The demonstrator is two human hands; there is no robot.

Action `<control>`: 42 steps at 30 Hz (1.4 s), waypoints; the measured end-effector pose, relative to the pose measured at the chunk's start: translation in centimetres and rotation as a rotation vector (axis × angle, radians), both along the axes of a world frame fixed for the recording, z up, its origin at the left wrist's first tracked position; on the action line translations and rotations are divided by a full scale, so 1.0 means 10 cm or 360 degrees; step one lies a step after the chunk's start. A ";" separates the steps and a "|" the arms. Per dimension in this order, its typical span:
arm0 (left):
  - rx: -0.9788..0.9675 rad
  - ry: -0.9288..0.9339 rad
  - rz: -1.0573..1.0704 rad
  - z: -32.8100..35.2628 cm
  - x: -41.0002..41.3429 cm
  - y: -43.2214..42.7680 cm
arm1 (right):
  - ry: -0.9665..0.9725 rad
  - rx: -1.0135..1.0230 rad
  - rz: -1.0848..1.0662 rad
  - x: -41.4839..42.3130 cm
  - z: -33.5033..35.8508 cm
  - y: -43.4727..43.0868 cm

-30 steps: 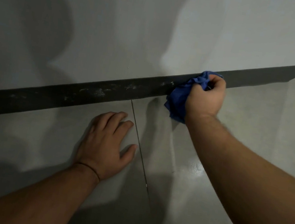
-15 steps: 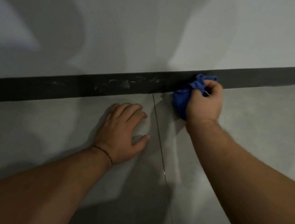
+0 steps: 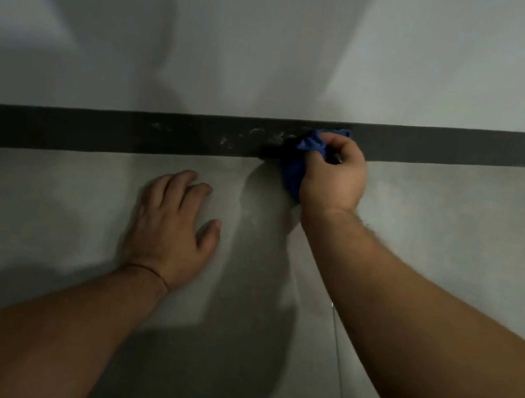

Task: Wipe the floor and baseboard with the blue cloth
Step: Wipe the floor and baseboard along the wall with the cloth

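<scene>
Right of the frame's centre, the right hand [image 3: 334, 176] is closed in a fist around the bunched blue cloth [image 3: 295, 169], its fingers [image 3: 336, 141] curled together over the top of the wad. The cloth bulges out to the left of the knuckles and the palm side of the hand, with a small tuft showing above the fingers at the upper edge of the dark baseboard [image 3: 92, 130]. It is pressed against the baseboard where that strip meets the grey floor [image 3: 44, 207], and its lower part hangs down onto the floor just left of the wrist. Pale dusty smears mark the baseboard just left of the cloth. In the lower centre-left, the left hand [image 3: 172, 229] lies flat on the floor, palm down, fingers spread apart and holding nothing, well apart from the cloth. A thin dark band circles its wrist. A thin tile joint [image 3: 340, 361] runs down the floor at lower right.
</scene>
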State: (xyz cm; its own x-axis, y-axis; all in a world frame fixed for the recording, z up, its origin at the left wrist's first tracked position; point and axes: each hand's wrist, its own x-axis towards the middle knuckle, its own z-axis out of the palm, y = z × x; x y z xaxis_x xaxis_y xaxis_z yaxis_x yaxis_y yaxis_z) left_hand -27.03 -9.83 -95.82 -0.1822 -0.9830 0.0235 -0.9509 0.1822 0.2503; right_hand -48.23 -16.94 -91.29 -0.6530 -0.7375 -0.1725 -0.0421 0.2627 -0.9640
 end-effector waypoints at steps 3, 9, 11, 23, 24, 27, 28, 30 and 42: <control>-0.0017 0.0018 -0.0005 0.00 0.02 -0.01 | -0.0043 0.0029 0.0004 -0.01 -0.02 0.02; 0.0020 0.0011 -0.0017 0.02 0.01 -0.01 | -0.0158 -0.0126 -0.0462 -0.43 0.19 -0.11; 0.0027 0.0022 -0.0013 0.03 0.01 -0.01 | -0.0122 -0.0135 -0.0469 -0.35 0.21 -0.14; 0.0075 0.0081 0.0014 0.13 0.03 0.01 | 0.0240 0.0019 0.0541 0.39 0.03 0.12; 0.0097 0.0099 0.0008 0.15 0.04 0.00 | 0.0230 0.0020 0.0540 0.36 0.03 0.12; 0.0121 0.0245 -0.0019 0.17 0.11 -0.01 | 0.0172 -0.0006 0.0278 0.28 0.07 0.10; 0.0105 0.0271 -0.0030 0.18 0.18 -0.01 | 0.0115 0.0008 0.0154 0.26 0.07 0.09; 0.0057 0.0216 0.0003 0.17 0.40 -0.02 | -0.0030 0.0050 -0.0027 0.26 0.06 0.09; -0.0015 -0.0052 0.0138 0.02 0.86 -0.01 | -0.0158 0.0051 0.0155 1.44 0.00 0.02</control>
